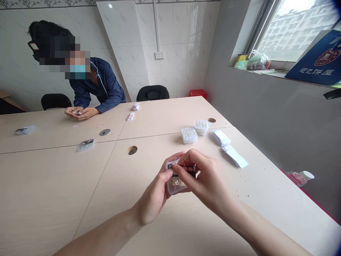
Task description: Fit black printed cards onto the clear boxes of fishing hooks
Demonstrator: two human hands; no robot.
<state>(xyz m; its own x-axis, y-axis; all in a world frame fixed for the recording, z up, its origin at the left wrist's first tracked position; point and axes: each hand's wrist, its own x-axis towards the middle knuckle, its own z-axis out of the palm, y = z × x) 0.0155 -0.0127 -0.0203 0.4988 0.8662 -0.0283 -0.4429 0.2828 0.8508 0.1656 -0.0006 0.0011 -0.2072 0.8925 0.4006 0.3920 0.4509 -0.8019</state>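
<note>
Clear box (173, 187) transparent, colourless; its label (188, 169) black with red and white print; table (53, 192) pale beige, plain; stacked boxes (189, 135) clear, pale speckled contents; paper slips (236, 156) white. Co-worker's jacket (106, 87) dark navy; mask (78, 71) light blue; chair (152, 93) black; crate (198, 93) red. Sign (310, 62) blue with white characters and a dark red round emblem; wall tiles (183, 42) glossy white; border strip (39, 3) grey leaf pattern.

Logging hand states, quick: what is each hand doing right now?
Left hand: closed on the small clear plastic box.
Right hand: pinching the dark red-printed label on that box.
</note>
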